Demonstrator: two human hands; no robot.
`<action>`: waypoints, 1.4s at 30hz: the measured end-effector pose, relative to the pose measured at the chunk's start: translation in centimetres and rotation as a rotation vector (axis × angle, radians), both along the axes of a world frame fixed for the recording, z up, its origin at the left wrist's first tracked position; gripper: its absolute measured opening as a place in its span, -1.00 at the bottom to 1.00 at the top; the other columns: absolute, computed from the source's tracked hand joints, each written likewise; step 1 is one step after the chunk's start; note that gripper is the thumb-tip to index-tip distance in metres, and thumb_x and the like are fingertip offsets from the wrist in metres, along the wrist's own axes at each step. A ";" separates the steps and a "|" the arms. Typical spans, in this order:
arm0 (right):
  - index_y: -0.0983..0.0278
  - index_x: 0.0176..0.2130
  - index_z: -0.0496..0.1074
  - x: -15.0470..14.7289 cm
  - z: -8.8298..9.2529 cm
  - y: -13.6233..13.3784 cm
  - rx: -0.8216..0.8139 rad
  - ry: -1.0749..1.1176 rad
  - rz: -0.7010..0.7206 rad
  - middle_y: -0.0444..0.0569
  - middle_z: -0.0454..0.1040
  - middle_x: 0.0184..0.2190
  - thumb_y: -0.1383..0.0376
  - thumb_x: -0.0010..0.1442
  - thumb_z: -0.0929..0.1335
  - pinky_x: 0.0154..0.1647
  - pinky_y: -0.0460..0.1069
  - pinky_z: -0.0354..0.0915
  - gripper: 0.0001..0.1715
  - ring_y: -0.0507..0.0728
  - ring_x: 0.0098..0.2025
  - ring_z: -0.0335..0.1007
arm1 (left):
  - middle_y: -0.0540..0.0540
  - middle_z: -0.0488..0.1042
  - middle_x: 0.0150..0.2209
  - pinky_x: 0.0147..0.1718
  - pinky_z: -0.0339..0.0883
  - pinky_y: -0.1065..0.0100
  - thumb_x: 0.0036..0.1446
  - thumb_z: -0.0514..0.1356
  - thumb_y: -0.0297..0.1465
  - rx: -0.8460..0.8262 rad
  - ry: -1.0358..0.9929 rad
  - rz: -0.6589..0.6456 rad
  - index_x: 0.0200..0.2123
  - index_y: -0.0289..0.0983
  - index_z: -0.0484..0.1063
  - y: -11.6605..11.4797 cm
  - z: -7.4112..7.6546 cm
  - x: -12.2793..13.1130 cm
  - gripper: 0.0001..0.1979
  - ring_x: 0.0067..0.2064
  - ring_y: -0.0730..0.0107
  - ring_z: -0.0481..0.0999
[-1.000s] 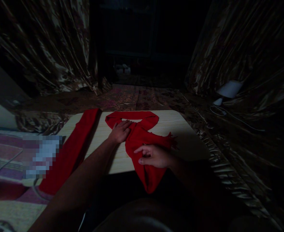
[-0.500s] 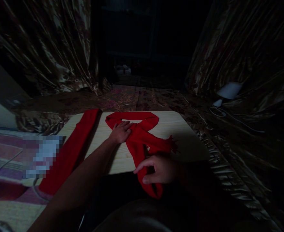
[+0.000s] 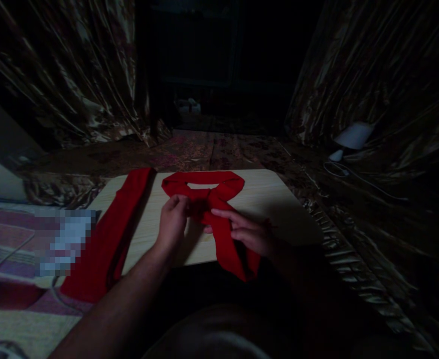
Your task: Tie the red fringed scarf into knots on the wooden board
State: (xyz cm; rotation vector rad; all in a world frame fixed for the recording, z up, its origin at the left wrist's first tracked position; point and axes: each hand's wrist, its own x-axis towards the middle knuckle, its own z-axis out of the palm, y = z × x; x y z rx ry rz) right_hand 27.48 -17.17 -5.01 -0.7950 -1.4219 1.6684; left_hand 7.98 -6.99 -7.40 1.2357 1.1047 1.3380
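A red scarf [image 3: 208, 177] lies on a small light wooden table [image 3: 264, 194], its far part forming a loop and its near part crossing over itself. My left hand [image 3: 173, 219] is closed on the scarf's left edge just below the loop, fingertips partly hidden by the cloth. My right hand [image 3: 247, 232] has the near band of the scarf between its fingers, some in front and a fingertip showing beyond it. This band hangs toward me past the table's near edge. The fringed end is mostly hidden behind my right hand.
Another length of red cloth [image 3: 107, 239] lies folded along the table's left side and hangs over its edge. A white lamp [image 3: 354, 135] with a cord stands at the right. Striped bedding [image 3: 10, 234] lies at the left, and patterned curtains [image 3: 92, 75] hang behind.
My left hand has gone from lying flat on the crossing to pinching the scarf's edge. My right hand has moved up and forward, lifting the near band.
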 end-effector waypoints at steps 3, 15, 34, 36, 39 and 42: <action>0.15 0.38 0.09 -0.1 0.1 0.9 0.033 -0.079 -0.011 0.10 0.40 0.21 0.41 0.13 0.29 0.25 0.16 0.21 -0.14 0.20 0.26 0.30 | 0.01 0.50 -0.34 -0.22 0.37 0.34 0.04 0.26 -0.33 -0.085 -0.232 -0.071 -0.30 -0.20 0.33 -5.9 -1.0 0.6 -0.82 -0.30 0.38 0.50; 0.11 0.23 0.38 0.4 -2.1 3.9 0.505 -0.798 -0.126 -0.09 0.48 0.15 0.39 0.21 0.33 0.22 0.04 0.22 -0.39 0.16 0.14 0.42 | -0.04 0.54 -0.37 -0.45 0.33 0.44 -0.09 0.42 -0.39 -0.594 -0.498 -0.647 -0.20 -0.25 0.51 -13.0 -1.7 0.6 -0.67 -0.46 0.44 0.49; 0.23 -0.23 0.57 1.0 -3.9 5.2 0.905 -1.179 -0.296 0.04 0.49 0.01 0.55 0.08 0.32 0.12 0.05 0.22 -0.65 0.18 0.08 0.34 | -0.10 0.60 -0.23 -0.13 0.36 0.36 -0.03 0.41 -0.10 -0.432 -0.096 -1.235 -0.13 -0.27 0.62 -16.2 0.1 -4.6 -0.55 -0.19 0.27 0.55; 0.25 -0.26 0.57 1.1 -4.2 5.4 0.941 -1.146 -0.293 0.06 0.44 0.12 0.55 0.05 0.34 0.22 0.12 0.16 -0.67 0.22 0.19 0.27 | -0.13 0.59 -0.09 -0.03 0.35 0.28 0.02 0.36 -0.05 -0.380 0.009 -1.335 0.00 -0.24 0.57 -16.3 1.4 -4.2 -0.46 -0.07 0.17 0.53; 0.25 -0.21 0.56 1.4 -4.8 5.8 0.891 -1.085 -0.266 0.06 0.48 0.11 0.58 0.04 0.33 0.23 0.11 0.19 -0.62 0.19 0.17 0.33 | -0.18 0.57 -0.02 0.04 0.33 0.22 0.11 0.28 -0.02 -0.273 0.117 -1.434 0.07 -0.26 0.55 -16.1 3.3 -4.1 -0.43 -0.01 0.09 0.52; 0.25 -0.17 0.55 1.8 -5.4 6.3 0.839 -1.062 -0.264 0.04 0.51 0.08 0.59 0.06 0.31 0.22 0.07 0.22 -0.59 0.14 0.14 0.38 | -0.20 0.59 -0.10 0.01 0.36 0.22 0.08 0.30 -0.03 -0.230 0.061 -1.412 -0.01 -0.30 0.59 -15.8 2.7 -5.4 -0.45 -0.04 0.08 0.54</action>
